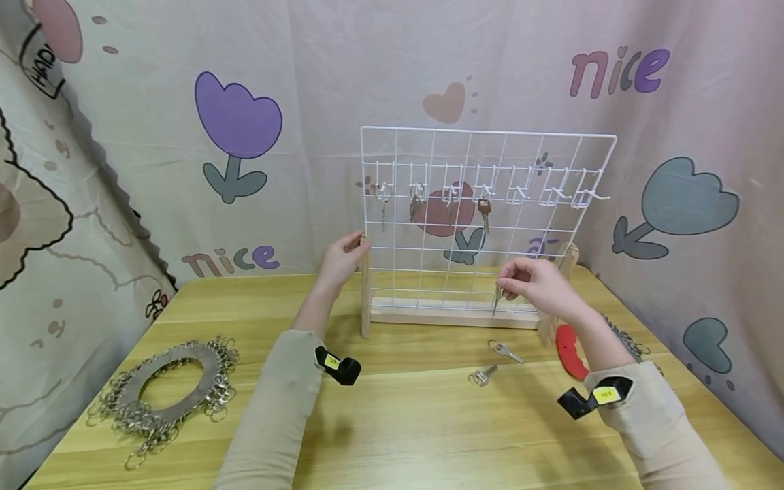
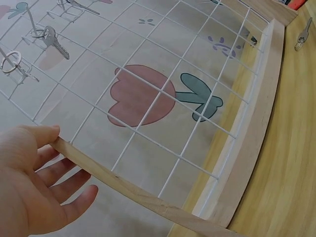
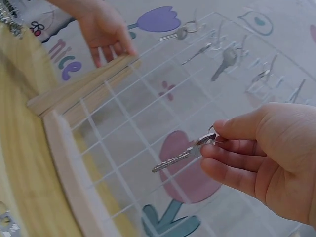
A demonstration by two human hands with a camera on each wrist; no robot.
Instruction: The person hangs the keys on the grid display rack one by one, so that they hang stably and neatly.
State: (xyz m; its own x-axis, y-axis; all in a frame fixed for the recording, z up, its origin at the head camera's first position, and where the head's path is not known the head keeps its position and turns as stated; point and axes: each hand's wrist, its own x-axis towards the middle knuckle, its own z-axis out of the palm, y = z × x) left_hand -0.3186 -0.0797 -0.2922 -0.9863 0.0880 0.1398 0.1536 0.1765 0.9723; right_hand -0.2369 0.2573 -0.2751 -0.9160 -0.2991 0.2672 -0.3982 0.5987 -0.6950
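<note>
At 4 o'clock in the head view, the right hand point(image 1: 539, 282) pinches a key point(image 3: 177, 158) by its top end, in front of the wire rack point(image 1: 490, 131); with so little of it held, it could slip and drop to the worktop point(image 1: 398, 435), where two loose keys point(image 1: 505, 351) lie towards 6 o'clock. The nearest bare hook point(image 1: 517, 195) is at 12 o'clock from it, so lifting too close could snag the wires or knock the neighbouring hung key point(image 1: 485, 212). The left hand point(image 1: 341, 261), thumb and fingers around the post point(image 1: 366, 292) at 9 o'clock, could skew everything by tugging.
</note>
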